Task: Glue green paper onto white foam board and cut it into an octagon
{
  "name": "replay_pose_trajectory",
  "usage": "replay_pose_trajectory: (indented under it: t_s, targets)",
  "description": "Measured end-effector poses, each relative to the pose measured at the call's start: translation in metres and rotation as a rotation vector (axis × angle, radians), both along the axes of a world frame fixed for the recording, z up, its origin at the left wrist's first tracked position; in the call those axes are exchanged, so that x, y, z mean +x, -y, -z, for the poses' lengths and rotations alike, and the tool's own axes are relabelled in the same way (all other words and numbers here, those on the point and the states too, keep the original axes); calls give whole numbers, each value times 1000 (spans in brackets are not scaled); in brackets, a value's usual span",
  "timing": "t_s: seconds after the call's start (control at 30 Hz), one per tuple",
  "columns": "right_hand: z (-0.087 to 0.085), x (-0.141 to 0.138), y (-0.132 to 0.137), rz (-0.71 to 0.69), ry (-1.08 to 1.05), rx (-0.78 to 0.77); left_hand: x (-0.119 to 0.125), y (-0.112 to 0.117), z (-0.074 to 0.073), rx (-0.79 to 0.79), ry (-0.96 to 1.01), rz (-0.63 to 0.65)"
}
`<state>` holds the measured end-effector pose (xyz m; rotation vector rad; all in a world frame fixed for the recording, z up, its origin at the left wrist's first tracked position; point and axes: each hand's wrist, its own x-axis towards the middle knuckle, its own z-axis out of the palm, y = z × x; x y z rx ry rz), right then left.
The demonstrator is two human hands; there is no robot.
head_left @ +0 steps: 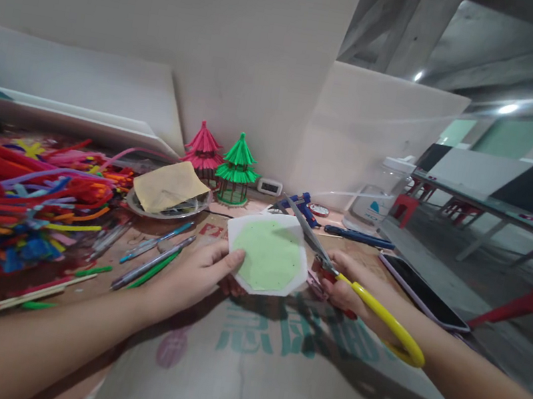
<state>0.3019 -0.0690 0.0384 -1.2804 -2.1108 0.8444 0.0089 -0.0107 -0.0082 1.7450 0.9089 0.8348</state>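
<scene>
My left hand (215,265) pinches the left edge of a many-sided white piece (297,288) with a light green sheet (270,254) lying on its face. Small dark dots mark the green sheet. A pair of scissors (309,233) with a yellow handle is held in my right hand (347,283). Its blades point up and left, passing close to the upper right edge of the white piece; whether they touch it I cannot tell. Something pinkish shows beside my right fingers, too hidden to name. Both hands are above a printed cardboard sheet (188,376).
Colourful pipe cleaners (42,211) pile up at left. Behind are a plate (151,209) with yellow paper, a pink pagoda model (201,149), a green pagoda model (236,171), a blue glue gun (308,209) and a clear bottle (375,196). A phone (424,292) lies right.
</scene>
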Motion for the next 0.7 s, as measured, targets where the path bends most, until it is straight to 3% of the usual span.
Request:
replay_pose_trajectory:
  t_s: [0.33, 0.53, 0.7]
  targets:
    - [2, 5, -2, 2, -36, -55, 0, 0, 3, -93, 118, -25]
    - [0, 0, -2, 4, 0, 25, 6, 6, -2, -115, 203, -129]
    - [3, 0, -4, 23, 18, 58, 5, 3, 1, -92, 182, -97]
